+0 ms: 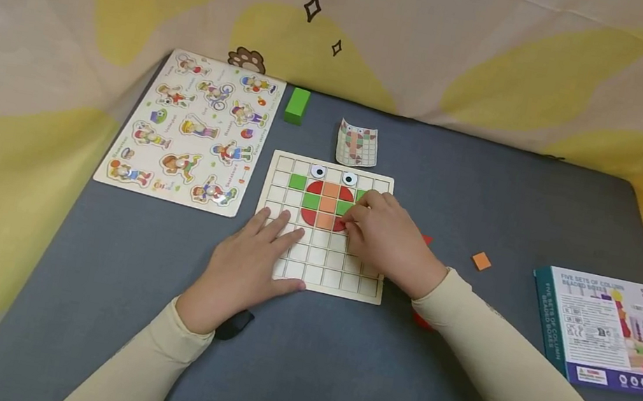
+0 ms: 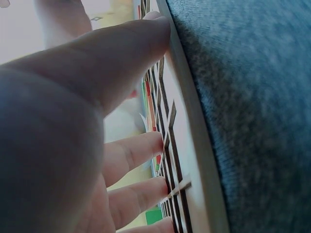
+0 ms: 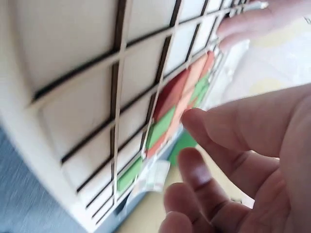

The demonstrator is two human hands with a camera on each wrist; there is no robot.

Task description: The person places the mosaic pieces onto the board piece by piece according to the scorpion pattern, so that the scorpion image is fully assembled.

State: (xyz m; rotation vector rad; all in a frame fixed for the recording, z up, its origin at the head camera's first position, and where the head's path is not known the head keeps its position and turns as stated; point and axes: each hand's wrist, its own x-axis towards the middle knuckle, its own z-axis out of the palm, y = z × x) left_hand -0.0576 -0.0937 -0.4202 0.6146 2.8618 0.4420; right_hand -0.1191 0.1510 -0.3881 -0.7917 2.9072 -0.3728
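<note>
A pale gridded board (image 1: 330, 280) lies on the table with a figure of red, green and orange tiles and two eye tiles on it. My left hand (image 1: 248, 259) rests spread at the board's left and lower edge, its thumb on the rim in the left wrist view. Over the board's right side, my right hand (image 1: 388, 236) has bent fingers, with thumb and index tips at the lower right red quarter-circle tile (image 1: 339, 223). The right wrist view shows those fingertips (image 3: 192, 118) close to the tiles; whether they pinch one is hidden.
Beyond the board stands a small curled pattern card (image 1: 357, 146), with a green block (image 1: 297, 106) to its left. A picture puzzle board (image 1: 192, 133) lies farther left. Rightward are an orange tile (image 1: 481, 260) and a box (image 1: 612, 334). Red pieces (image 1: 421, 321) lie partly under the right arm.
</note>
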